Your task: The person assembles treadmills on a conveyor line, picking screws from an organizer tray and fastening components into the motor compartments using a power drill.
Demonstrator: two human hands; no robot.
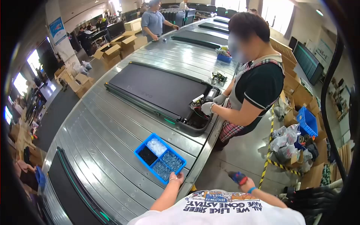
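Observation:
My left hand (177, 178) grips the near right corner of a blue divided tray (149, 165) on the metal slatted surface. White pieces, black pieces and small metal screws fill the tray's compartments. Off the table edge to the right, my right hand (247, 185) is closed round a dark power tool (237, 177) with red parts, its tip pointing left. Beyond the tray lies a black treadmill deck (157, 88), its motor end open with wires showing.
A co-worker (258, 75) in gloves and apron bends over the motor end. Another person (153, 20) stands at the table's far left side. A second black deck (71, 191) lies at the near left. Bags (287, 140) and a blue crate (307, 121) are on the right.

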